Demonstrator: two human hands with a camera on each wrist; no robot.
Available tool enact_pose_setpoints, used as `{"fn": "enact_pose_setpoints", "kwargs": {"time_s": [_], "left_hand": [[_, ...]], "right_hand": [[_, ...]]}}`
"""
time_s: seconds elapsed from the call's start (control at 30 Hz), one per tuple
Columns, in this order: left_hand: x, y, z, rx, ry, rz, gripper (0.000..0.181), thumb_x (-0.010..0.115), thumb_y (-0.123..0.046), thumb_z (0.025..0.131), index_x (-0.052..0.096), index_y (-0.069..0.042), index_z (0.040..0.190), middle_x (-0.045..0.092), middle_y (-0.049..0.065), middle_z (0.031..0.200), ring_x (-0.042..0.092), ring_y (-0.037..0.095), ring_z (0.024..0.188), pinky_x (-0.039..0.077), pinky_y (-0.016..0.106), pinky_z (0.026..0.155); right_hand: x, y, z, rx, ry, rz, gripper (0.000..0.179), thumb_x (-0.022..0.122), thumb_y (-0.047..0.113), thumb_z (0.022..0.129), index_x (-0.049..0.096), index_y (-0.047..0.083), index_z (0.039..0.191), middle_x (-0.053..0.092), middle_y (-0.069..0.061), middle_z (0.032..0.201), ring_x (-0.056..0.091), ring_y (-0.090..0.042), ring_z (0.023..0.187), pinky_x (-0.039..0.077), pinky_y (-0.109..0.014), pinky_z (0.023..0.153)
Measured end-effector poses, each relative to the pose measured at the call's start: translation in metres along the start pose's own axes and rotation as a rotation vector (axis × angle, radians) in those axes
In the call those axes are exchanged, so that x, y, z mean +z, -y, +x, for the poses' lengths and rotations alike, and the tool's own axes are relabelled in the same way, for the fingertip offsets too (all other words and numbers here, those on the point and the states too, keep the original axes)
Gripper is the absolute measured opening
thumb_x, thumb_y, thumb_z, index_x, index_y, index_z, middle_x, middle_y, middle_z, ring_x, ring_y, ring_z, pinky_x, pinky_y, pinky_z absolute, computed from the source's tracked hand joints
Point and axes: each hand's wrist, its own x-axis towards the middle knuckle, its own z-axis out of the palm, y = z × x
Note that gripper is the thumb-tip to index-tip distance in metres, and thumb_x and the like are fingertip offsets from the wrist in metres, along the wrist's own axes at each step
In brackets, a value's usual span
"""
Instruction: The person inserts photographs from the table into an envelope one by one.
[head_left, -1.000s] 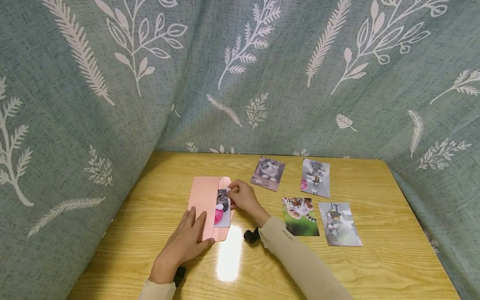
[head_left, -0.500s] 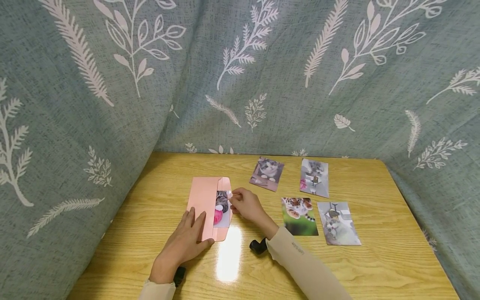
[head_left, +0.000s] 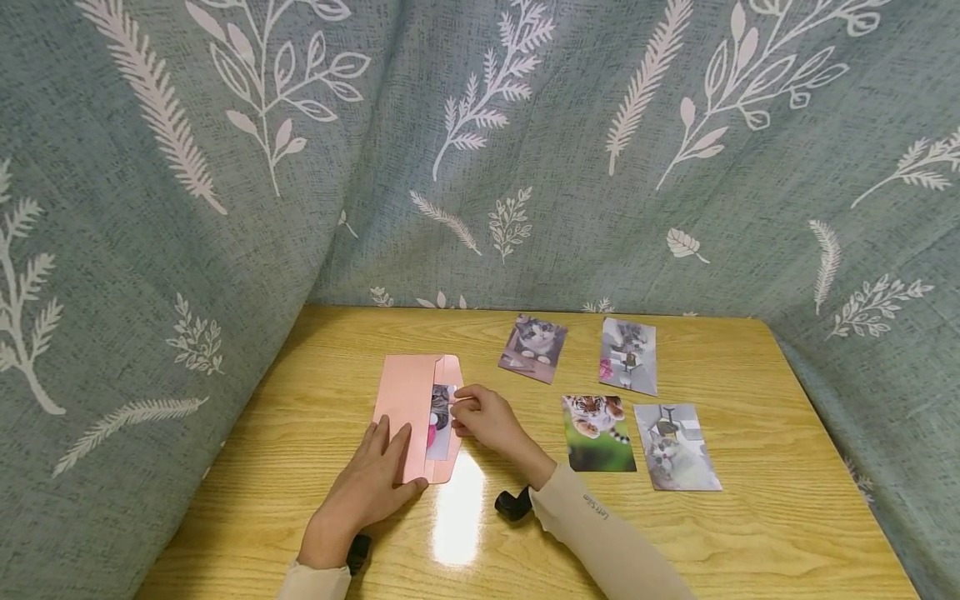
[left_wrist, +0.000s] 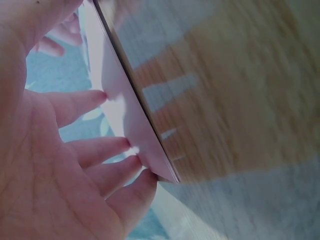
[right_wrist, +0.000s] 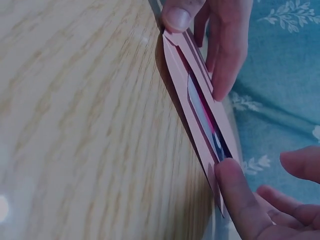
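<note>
A pink envelope (head_left: 405, 387) lies on the table with its flap side facing right. Partly inside it is a cat photo (head_left: 440, 442), whose right strip shows at the opening; its left part is hidden. My left hand (head_left: 362, 487) rests on the envelope's lower left with fingers spread, and the thumb sits at the bottom edge. At the photo's right edge is my right hand (head_left: 491, 423). In the right wrist view, one fingertip of the right hand (right_wrist: 250, 210) presses at the opening by the photo (right_wrist: 200, 110), while the other fingers stand apart from it.
To the right lie more photos: a cat with white paws (head_left: 533, 348), a grey cat with pink flowers (head_left: 629, 356), a tiger cub (head_left: 600, 437) and a pale cat (head_left: 678, 450). A patterned curtain (head_left: 450, 275) hangs behind the wooden table (head_left: 780, 517).
The cat photo has slid left, deeper into the envelope, so a narrower strip shows. My right hand moved off rightward, then came back left to its edge. The left hand stays put.
</note>
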Motion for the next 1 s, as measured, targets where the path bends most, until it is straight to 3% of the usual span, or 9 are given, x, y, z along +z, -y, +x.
{"fn": "enact_pose_setpoints", "kwargs": {"time_s": [0.3, 0.43, 0.6, 0.77, 1.0], "left_hand": [[0.0, 0.0, 0.0, -0.002, 0.001, 0.002, 0.086, 0.072, -0.047, 0.091, 0.035, -0.004, 0.155, 0.015, 0.033, 0.159, 0.013, 0.049, 0.146, 0.027, 0.065, 0.11], [0.0, -0.001, 0.0, 0.001, 0.004, 0.0, 0.086, 0.072, -0.047, 0.091, 0.035, -0.004, 0.155, 0.015, 0.034, 0.159, 0.012, 0.049, 0.146, 0.026, 0.066, 0.11], [0.0, -0.001, -0.001, -0.002, 0.009, -0.002, 0.086, 0.071, -0.048, 0.091, 0.035, -0.004, 0.155, 0.014, 0.033, 0.159, 0.012, 0.049, 0.147, 0.026, 0.066, 0.11], [0.0, -0.001, 0.0, -0.004, 0.012, 0.003, 0.086, 0.071, -0.049, 0.091, 0.035, -0.005, 0.156, 0.015, 0.033, 0.159, 0.012, 0.048, 0.147, 0.027, 0.066, 0.109], [0.0, -0.001, 0.001, -0.005, 0.012, 0.004, 0.086, 0.071, -0.049, 0.09, 0.035, -0.005, 0.155, 0.015, 0.033, 0.159, 0.013, 0.049, 0.147, 0.027, 0.066, 0.109]], "right_hand": [[0.007, 0.024, -0.012, -0.019, 0.037, 0.081, 0.033, 0.053, -0.005, 0.099, 0.049, -0.02, 0.128, 0.062, -0.036, 0.11, 0.067, -0.046, 0.096, 0.057, -0.047, 0.083], [0.009, 0.013, -0.003, 0.013, 0.038, 0.126, 0.033, 0.054, -0.003, 0.1, 0.05, -0.019, 0.128, 0.062, -0.037, 0.109, 0.065, -0.049, 0.1, 0.056, -0.048, 0.086], [0.011, -0.002, 0.008, 0.018, 0.034, 0.151, 0.033, 0.056, 0.001, 0.101, 0.052, -0.015, 0.13, 0.064, -0.034, 0.109, 0.068, -0.043, 0.098, 0.057, -0.044, 0.083], [0.013, -0.004, 0.01, 0.019, 0.032, 0.159, 0.033, 0.057, 0.001, 0.1, 0.053, -0.013, 0.129, 0.066, -0.031, 0.108, 0.07, -0.034, 0.092, 0.058, -0.04, 0.082], [0.016, -0.004, 0.011, 0.032, 0.018, 0.151, 0.032, 0.058, 0.001, 0.099, 0.055, -0.01, 0.128, 0.067, -0.026, 0.107, 0.07, -0.03, 0.09, 0.058, -0.039, 0.08]]}}
